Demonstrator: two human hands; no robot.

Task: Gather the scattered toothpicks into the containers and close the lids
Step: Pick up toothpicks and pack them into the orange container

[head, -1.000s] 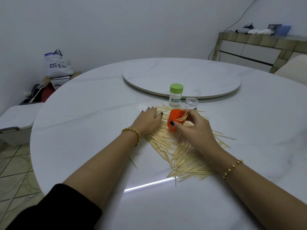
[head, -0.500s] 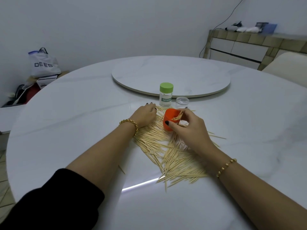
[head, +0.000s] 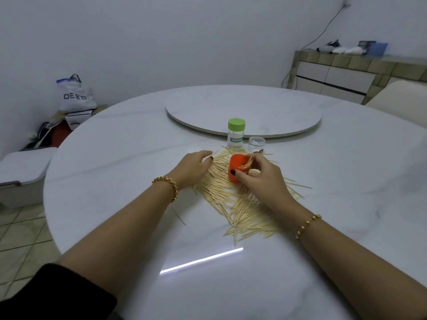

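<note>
- Toothpicks [head: 233,199] are lying in a big messy heap on the white table [head: 115,169], in the middle and near me.
- I am watching the right hand [head: 265,179] holding the orange cup [head: 234,175]. The thumb is pressing on the near side and the fingers are curling round the far side.
- The orange cup is sitting at the far part of the heap. Its top is open and a few toothpicks are poking out of it.
- The left hand [head: 191,167] is resting on the far left edge of the heap, just left of the orange cup. Its fingers are bending down, but I cannot tell if they are gripping anything.
- A jar with a green lid [head: 235,135] is standing upright just past the heap, and its lid is sitting on top.
- A small clear pot [head: 257,144] is standing just to the right of that jar.
- A big round plate [head: 242,107] is lying flat on the table, farther back.
- Gold bracelets are hanging on both wrists.
- A white bag [head: 75,95] is sitting on the floor, far off to the left.
</note>
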